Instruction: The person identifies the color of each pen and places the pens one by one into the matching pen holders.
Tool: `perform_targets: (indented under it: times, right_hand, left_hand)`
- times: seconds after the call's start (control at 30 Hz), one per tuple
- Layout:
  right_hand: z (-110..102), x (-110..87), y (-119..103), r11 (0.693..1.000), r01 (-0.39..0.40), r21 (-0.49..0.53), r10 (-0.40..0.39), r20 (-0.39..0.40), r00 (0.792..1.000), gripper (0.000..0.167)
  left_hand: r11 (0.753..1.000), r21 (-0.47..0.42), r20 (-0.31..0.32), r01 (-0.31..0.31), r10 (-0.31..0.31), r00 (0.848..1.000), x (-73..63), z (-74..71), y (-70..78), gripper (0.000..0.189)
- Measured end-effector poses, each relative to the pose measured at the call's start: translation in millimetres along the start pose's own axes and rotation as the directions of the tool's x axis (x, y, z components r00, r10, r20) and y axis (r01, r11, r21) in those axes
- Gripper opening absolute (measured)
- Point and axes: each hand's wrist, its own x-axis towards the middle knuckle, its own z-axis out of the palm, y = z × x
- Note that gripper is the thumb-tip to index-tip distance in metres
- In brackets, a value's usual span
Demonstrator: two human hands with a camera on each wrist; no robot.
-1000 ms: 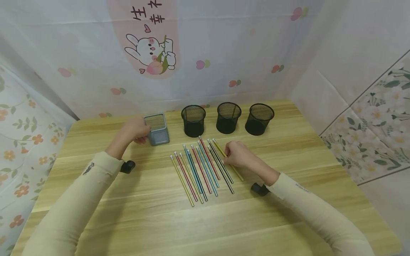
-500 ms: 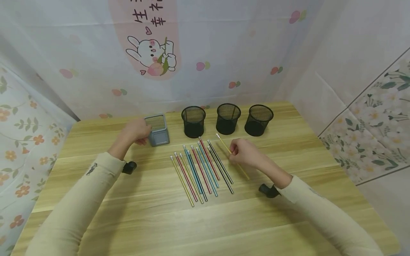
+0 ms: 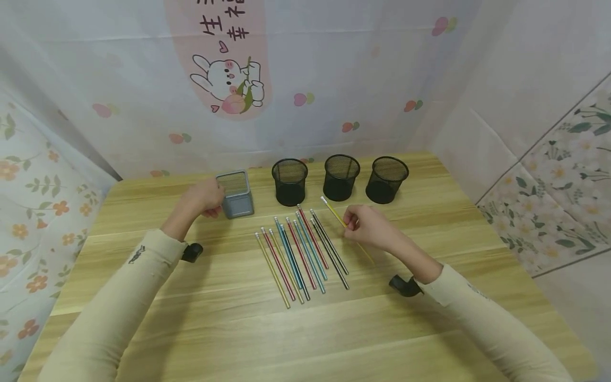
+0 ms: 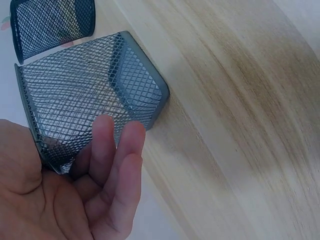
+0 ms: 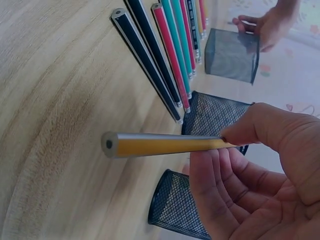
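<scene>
My right hand (image 3: 367, 227) pinches a yellow pencil (image 3: 335, 213) between thumb and fingers, over the table right of the other pencils. In the right wrist view this yellow pencil (image 5: 160, 145) points its unsharpened end toward the camera. My left hand (image 3: 202, 197) grips the near-left corner of a grey square mesh pen holder (image 3: 237, 204) at its rim. From the left wrist, this square pen holder (image 4: 75, 90) stands upright, with several fingers curled beside its wall. Several pencils (image 3: 296, 260) in yellow, red, blue and black lie side by side on the table, eraser ends away from me.
Behind the pencils, three round black mesh pen holders, the left one (image 3: 289, 191), the middle one (image 3: 339, 187) and the right one (image 3: 383, 188), stand in a row to the right of the square one. A printed cloth (image 3: 372, 79) hangs behind the wooden table (image 3: 229, 329).
My right hand has lifted the yellow pencil from the right end of the row and moved slightly to the right with it. My left hand has stayed at the square pen holder.
</scene>
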Motion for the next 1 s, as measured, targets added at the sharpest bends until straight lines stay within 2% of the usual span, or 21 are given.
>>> perform_targets:
  times: [0.37, 0.7, 1.0]
  right_hand:
    - [0.9, -1.6, 6.3, 0.997, 0.042, 0.060, -0.042, -0.006, 0.999, 0.014]
    - [-3.1, -1.2, 9.0, 0.988, 0.120, 0.093, -0.114, -0.060, 0.992, 0.017]
    - [-4.5, 1.0, 8.0, 0.986, 0.154, 0.063, -0.147, -0.094, 0.985, 0.015]
  left_hand:
    - [1.000, -0.006, 0.040, 0.024, -0.024, 0.999, 0.0, -2.7, 3.7, 0.048]
    - [1.000, 0.025, -0.008, 0.011, -0.011, 1.000, 1.2, -1.5, 4.0, 0.049]
    - [0.999, 0.039, 0.002, 0.026, -0.026, 1.000, -0.5, -1.2, 2.7, 0.052]
